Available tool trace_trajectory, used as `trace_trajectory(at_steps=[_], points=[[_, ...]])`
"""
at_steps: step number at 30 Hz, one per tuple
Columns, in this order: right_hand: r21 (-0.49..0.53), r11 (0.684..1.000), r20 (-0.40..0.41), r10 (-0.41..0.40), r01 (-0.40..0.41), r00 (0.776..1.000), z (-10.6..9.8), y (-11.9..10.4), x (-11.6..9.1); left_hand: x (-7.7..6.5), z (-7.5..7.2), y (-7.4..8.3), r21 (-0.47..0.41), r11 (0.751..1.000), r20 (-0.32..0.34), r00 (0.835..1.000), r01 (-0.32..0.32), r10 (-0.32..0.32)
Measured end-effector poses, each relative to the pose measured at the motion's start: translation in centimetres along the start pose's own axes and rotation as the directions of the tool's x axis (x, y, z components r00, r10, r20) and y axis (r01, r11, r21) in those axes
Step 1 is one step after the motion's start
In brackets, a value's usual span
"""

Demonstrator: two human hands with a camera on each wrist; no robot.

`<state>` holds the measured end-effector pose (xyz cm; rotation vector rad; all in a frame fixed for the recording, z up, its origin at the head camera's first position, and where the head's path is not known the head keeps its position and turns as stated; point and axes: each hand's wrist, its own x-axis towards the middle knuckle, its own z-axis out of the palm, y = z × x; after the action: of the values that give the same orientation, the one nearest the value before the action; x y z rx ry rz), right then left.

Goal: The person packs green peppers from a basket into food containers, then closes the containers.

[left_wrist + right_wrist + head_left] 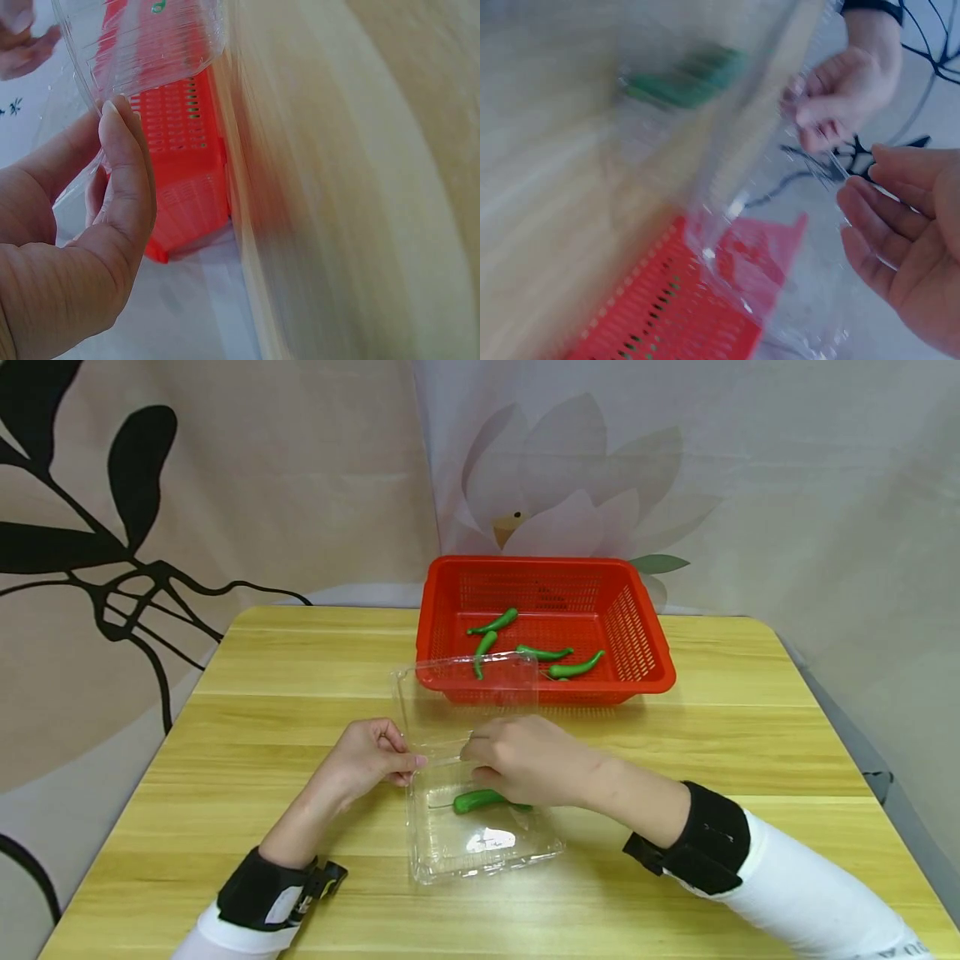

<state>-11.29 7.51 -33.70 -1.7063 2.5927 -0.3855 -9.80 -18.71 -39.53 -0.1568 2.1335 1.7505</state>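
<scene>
A clear plastic clamshell box [480, 860] lies on the table with its lid [435, 710] raised on the far side, overlapping the basket's front. Inside the box rests a green chili pepper [474, 800], partly covered by my right hand. My left hand [367, 756] pinches the box's left edge near the hinge between thumb and fingers, as the left wrist view also shows. Over the box hovers my right hand [536, 760]. In the right wrist view its fingers [881, 221] are loosely bent and apart beside the clear plastic, with no pepper in them.
Behind the box stands a red perforated basket [637, 681] holding several green chili peppers [576, 668]. The wooden table [712, 727] extends to both sides. A printed cloth [300, 485] hangs along its back edge.
</scene>
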Motion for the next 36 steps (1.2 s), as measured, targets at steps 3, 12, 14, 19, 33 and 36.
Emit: trace_trajectory(at_steps=[3, 12, 14, 19, 33, 36], points=[[0.022, 1.000, -0.097, -0.011, 0.013, 0.995, -1.7, 0.3, -0.2, 0.0, 0.0, 0.0, 0.005, 1.000, 0.000, 1.000, -0.001, 0.001], [0.069, 0.996, -0.380, -0.021, 0.051, 0.925, -5.7, 2.1, -1.0, 0.2, 0.1, 0.2, 0.027, 1.000, 0.001, 1.000, -0.005, 0.005], [0.069, 0.996, -0.423, -0.027, 0.062, 0.906, -6.3, 2.7, -1.1, 0.2, 0.0, 0.2, 0.022, 1.000, 0.001, 1.000, -0.001, 0.001], [0.058, 0.997, -0.488, -0.010, 0.044, 0.873, -7.4, 4.4, -1.2, 0.1, 0.0, 0.1, 0.020, 1.000, -0.003, 1.000, 0.004, -0.004], [0.083, 0.956, -0.416, 0.290, -0.281, 0.862, -8.8, 9.6, -0.9, 0.0, -0.1, 0.0, 0.028, 1.000, -0.010, 1.000, -0.003, 0.003], [0.084, 0.926, -0.337, 0.375, -0.369, 0.864, -9.1, 10.7, -0.7, 0.0, -0.1, 0.0, 0.031, 1.000, -0.012, 1.000, -0.003, 0.004]])
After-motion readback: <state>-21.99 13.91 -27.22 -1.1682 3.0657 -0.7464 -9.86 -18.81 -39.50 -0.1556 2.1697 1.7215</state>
